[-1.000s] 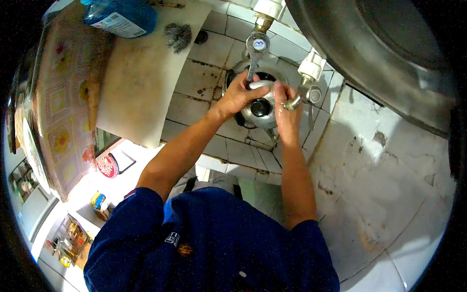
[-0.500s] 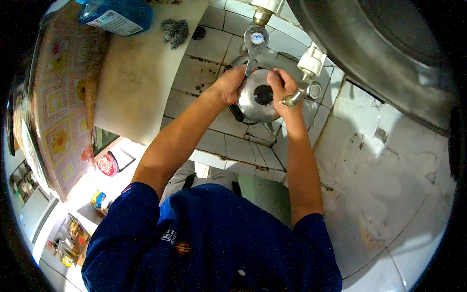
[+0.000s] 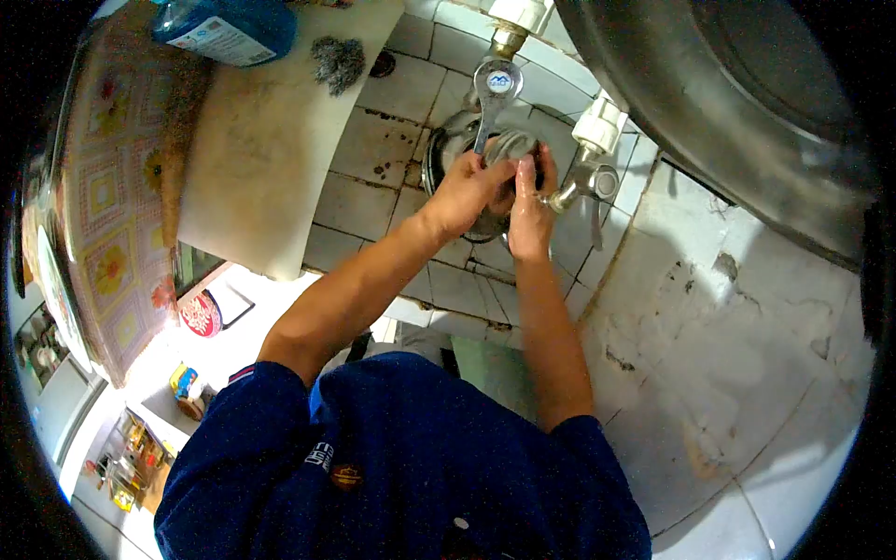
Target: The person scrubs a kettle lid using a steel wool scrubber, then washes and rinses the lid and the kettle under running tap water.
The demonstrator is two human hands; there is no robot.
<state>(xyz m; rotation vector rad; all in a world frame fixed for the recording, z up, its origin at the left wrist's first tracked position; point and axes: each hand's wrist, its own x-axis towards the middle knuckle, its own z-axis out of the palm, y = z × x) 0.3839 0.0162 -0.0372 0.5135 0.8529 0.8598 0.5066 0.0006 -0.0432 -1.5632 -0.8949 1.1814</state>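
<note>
Under the running line of the upper tap (image 3: 497,82), both hands hold a small, shiny metal pot lid (image 3: 513,146), which is tilted and partly covered by fingers. My left hand (image 3: 459,194) is closed at its near left side, fingers reaching across it. Gripping the right edge is my right hand (image 3: 531,207), wet, with its thumb raised. Below the hands a round metal vessel (image 3: 433,161) rests in the tiled sink (image 3: 362,201); much of it is hidden. The lid's black knob is not clearly visible.
A second tap (image 3: 597,177) juts out close to my right hand. A large dark metal pan (image 3: 644,103) leans at the upper right. On the left counter (image 3: 252,177) are a steel wool pad (image 3: 338,63) and a blue liquid bottle (image 3: 229,33).
The lid has turned from showing its knobbed top to a tilted position. My left hand has shifted its fingers across it, and the vessel beneath shows more.
</note>
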